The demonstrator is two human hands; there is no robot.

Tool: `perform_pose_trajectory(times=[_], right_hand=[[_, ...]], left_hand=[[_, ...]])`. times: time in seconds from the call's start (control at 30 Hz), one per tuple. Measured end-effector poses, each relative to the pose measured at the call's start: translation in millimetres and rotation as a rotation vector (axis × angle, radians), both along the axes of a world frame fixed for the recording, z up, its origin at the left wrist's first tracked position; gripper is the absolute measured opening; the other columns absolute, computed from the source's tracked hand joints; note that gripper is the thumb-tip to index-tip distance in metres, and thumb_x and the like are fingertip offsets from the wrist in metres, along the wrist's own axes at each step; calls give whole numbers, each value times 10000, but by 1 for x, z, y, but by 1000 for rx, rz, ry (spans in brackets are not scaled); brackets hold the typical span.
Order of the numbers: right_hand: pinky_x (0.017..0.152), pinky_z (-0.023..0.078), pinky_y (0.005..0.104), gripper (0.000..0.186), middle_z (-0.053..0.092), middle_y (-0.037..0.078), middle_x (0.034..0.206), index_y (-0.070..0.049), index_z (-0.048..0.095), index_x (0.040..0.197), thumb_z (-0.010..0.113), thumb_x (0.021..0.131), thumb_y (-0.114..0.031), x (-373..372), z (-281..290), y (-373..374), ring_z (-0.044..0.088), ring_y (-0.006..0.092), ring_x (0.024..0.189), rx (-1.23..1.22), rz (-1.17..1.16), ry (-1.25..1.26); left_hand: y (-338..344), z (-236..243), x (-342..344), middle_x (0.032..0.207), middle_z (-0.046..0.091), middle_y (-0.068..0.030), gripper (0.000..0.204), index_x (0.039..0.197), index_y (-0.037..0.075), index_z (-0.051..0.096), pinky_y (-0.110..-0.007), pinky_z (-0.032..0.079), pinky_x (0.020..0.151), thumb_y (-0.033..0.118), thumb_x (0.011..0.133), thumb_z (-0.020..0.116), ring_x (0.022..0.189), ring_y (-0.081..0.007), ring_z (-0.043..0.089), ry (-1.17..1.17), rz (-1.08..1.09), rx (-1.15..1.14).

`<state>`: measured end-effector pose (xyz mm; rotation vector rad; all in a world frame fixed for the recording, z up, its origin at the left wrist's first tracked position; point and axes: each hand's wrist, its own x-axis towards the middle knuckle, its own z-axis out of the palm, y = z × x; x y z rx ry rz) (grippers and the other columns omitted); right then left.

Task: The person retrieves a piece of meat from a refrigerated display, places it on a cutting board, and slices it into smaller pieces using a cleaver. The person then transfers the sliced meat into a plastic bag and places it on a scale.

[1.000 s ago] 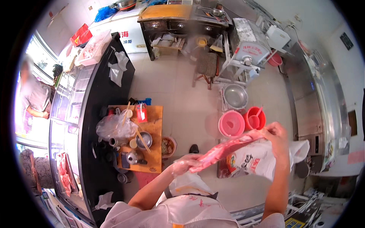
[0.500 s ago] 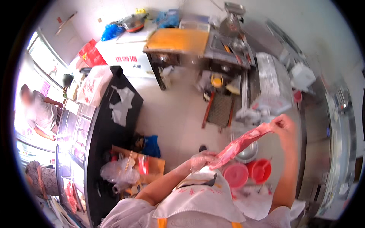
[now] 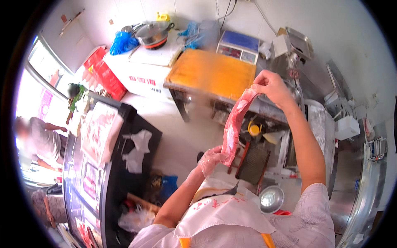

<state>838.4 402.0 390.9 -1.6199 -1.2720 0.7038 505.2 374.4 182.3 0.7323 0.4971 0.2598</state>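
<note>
Raw meat [image 3: 234,130], one long red strip with pale streaks, is stretched in the air between my two hands. My right grip [image 3: 271,89] is pinching its upper end between thumb and fingers; my left grip [image 3: 211,160], lower and nearer my body, is closed on its bottom end. From where I look, the upper end shows against the near right corner of the orange-topped desk [image 3: 206,74]. Along that desk's far edge, toward the right corner, stands a scale [image 3: 240,44] with a blue top. Beyond the strip's lower end is a dark stool [image 3: 254,163], with a round metal bowl [image 3: 271,199] nearer me. Left of the desk, a white chest [image 3: 136,70] carries a lidded pot [image 3: 152,34] by its far edge and a blue bag [image 3: 124,42] near its far left corner. At the far end of the black display case [image 3: 134,175] on my left sits a white tray [image 3: 117,126].
</note>
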Motion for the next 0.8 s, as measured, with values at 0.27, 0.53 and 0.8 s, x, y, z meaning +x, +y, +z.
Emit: perform_pose_trajectory(times=[0.27, 0.53, 0.8], right_hand=[[716, 558, 373, 205, 749, 105, 852, -22, 696, 892, 839, 798, -137, 92, -56, 283, 724, 235, 789, -74, 140, -295], [756, 575, 419, 177, 768, 141, 911, -38, 716, 877, 833, 771, -115, 86, -122, 503, 745, 303, 876, -27, 450, -507], [688, 602, 395, 160, 746, 177, 911, 12, 662, 1010, 737, 939, -110, 58, -267, 558, 764, 296, 644, -298, 479, -33]], left_hand=[[168, -8, 120, 1132, 748, -58, 329, 1255, 5, 690, -320, 558, 945, 96, 944, 750, 977, -156, 712, 89, 114, -13], [268, -50, 244, 912, 754, -20, 121, 994, 43, 758, -308, 556, 772, 139, 931, 795, 830, -126, 701, 143, 478, -134], [344, -49, 266, 641, 685, -57, 381, 798, 23, 743, -301, 525, 558, 371, 951, 765, 544, -129, 643, 928, -142, 21]])
